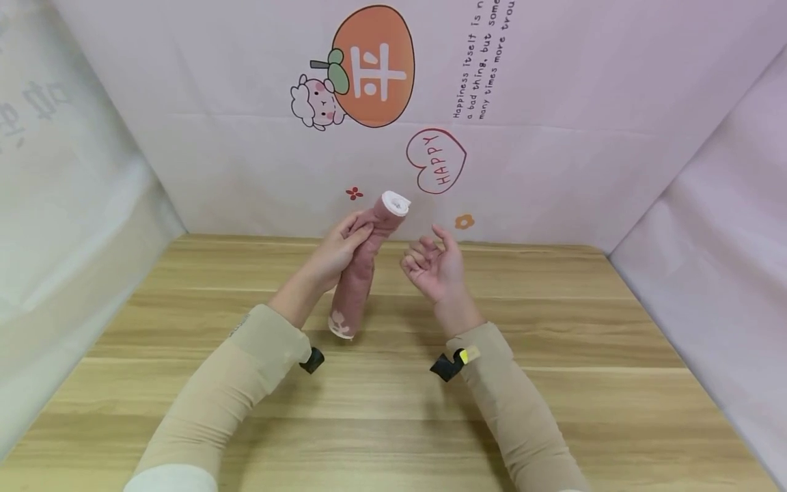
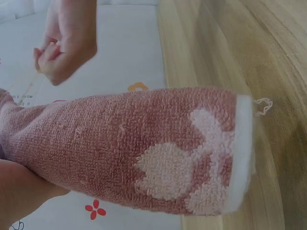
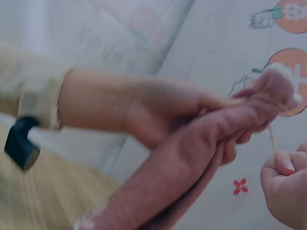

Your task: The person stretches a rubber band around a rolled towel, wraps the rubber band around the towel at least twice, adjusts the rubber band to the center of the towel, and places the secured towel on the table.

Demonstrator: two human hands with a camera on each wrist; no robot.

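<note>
A rolled pink towel point(image 1: 355, 290) with white ends is held at a slant above the wooden table. My left hand point(image 1: 335, 254) grips it in its upper half, thumb across the front, and the cloth is squeezed narrow there. Pale flower shapes point(image 2: 165, 170) show near its lower end in the left wrist view. To the right of the towel, my right hand point(image 1: 435, 268) is raised with curled fingers. In the right wrist view its thumb and finger pinch a thin yellowish rubber band point(image 3: 272, 140), pulled taut from the towel's upper part.
The wooden table point(image 1: 381, 417) lies under both arms. A white printed cloth point(image 1: 246, 157) stands as a backdrop behind it, with white cloth sides at left and right. Black straps point(image 1: 447, 367) hang at both sleeve cuffs.
</note>
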